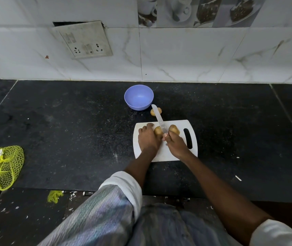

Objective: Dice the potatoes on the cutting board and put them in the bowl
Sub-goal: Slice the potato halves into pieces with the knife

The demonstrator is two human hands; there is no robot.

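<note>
Desk [70,121], black and speckled, fills the middle band of the frame, with pale tiled wall above it. Next in size we see the white cutting board [180,151] at centre, its slot handle on the right side. Above it, toward the wall, sits one lilac bowl [138,97], and we see nothing in it. At the left edge of the frame lies one yellow net bag [1,167].

We count three potatoes. Two are on the board: the left potato [158,130] under our left hand [147,139], and the right potato [174,129] just above our right hand [176,145]. The third potato [155,111] lies off the board on the desk, between board and bowl, partly behind the blade.

Our left hand presses over the left potato, fingers curved round it. Our right hand grips the handle of one knife [158,118], whose blade runs up and slightly left between the two board potatoes, tip pointing toward the bowl.

We judge dicing has hardly begun: all potatoes look whole. The blade lies just right of the held potato, its long axis running up the frame, so the cut falls to the right hand while the left steadies.
</note>
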